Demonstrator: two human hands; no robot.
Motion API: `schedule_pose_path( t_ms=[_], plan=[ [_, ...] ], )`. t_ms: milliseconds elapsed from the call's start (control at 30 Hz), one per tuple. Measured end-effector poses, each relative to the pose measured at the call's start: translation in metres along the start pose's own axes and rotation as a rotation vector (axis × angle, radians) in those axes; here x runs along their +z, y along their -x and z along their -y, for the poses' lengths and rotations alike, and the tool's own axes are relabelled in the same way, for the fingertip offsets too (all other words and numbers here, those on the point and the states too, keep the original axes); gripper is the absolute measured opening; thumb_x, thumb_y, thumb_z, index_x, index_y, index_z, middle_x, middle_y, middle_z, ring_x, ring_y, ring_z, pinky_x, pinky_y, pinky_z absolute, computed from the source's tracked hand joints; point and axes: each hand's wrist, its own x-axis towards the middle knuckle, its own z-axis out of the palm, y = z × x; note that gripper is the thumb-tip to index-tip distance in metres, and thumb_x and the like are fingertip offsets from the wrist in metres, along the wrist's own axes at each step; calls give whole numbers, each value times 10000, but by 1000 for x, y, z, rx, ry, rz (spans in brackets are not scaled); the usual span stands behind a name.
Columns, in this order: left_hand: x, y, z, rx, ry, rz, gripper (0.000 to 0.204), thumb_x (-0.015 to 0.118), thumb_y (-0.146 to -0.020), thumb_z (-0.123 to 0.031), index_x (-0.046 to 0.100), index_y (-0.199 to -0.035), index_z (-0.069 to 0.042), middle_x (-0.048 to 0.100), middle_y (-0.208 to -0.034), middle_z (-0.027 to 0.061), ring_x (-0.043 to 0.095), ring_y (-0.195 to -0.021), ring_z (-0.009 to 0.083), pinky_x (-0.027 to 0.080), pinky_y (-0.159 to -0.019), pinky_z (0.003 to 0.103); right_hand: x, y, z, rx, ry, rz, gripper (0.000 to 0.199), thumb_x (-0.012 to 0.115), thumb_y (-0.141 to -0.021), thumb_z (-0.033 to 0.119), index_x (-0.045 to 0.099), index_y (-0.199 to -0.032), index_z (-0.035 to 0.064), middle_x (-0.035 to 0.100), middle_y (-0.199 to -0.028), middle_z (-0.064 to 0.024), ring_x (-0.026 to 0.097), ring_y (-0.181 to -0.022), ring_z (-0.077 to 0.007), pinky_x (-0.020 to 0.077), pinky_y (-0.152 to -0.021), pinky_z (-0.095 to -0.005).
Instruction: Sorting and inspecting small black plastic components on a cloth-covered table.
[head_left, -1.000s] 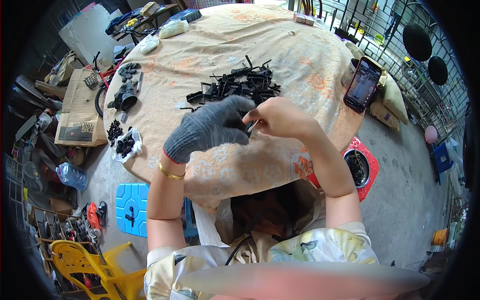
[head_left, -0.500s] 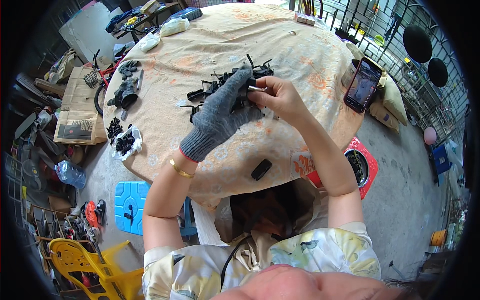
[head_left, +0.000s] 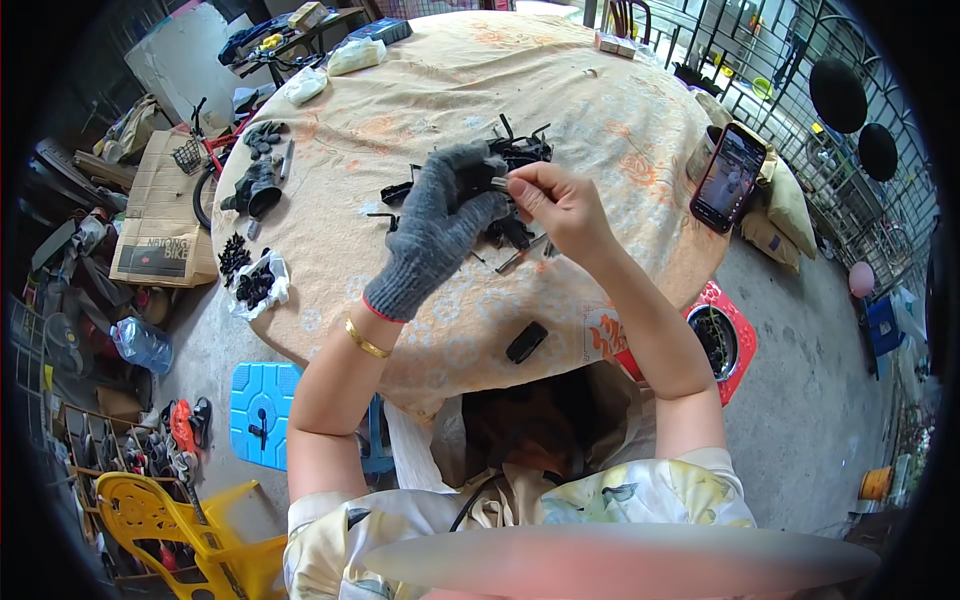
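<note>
My left hand (head_left: 425, 235), in a grey knitted glove, is closed round a small black part (head_left: 478, 178) above the table. Most of that part is hidden by the glove. My bare right hand (head_left: 565, 212) pinches a short silver metal piece (head_left: 499, 184) between thumb and fingertips, its end against the black part. Whether the metal goes into the part I cannot tell. Behind and below my hands lies a loose pile of black parts with thin arms (head_left: 525, 148). A separate black oblong piece (head_left: 525, 342) rests nearer to me.
The round table has a peach patterned cloth (head_left: 380, 130). At its left lie dark gloves (head_left: 255, 188), a metal rod (head_left: 287, 160), small black pieces (head_left: 233, 256) and a white bag of black parts (head_left: 258, 284). A phone (head_left: 728, 178) stands at the right edge.
My left glove has turned, its thumb side now facing the right hand, with the black part held up. My right hand has shifted slightly right and down, still pinching the metal piece.
</note>
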Motion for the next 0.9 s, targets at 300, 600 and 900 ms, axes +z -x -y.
schedule_pose_path(
  t_ms=[300,600,900],
  plan=[
    [3,6,4,249,-358,-25,302,586,-798,24,503,-1085,-21,563,-993,56,556,-876,127,484,-756,253,0,1,1,30,36,39,114,578,-840,76,624,-851,-27,563,-632,-8,503,-560,-56,404,-511,-185],
    [6,8,-15,435,-776,0,311,579,-806,1,516,-1111,-13,602,-943,101,590,-828,152,488,-717,276,-3,2,6,55,11,83,114,575,-840,71,624,-852,-31,565,-630,-12,512,-563,-60,412,-515,-194],
    [4,11,-18,211,-503,-10,270,610,-793,-18,555,-1057,-17,610,-979,98,605,-843,166,497,-731,273,1,5,4,-36,35,72,130,567,-847,81,616,-837,-40,563,-621,-14,511,-548,-65,408,-494,-190]
  ],
)
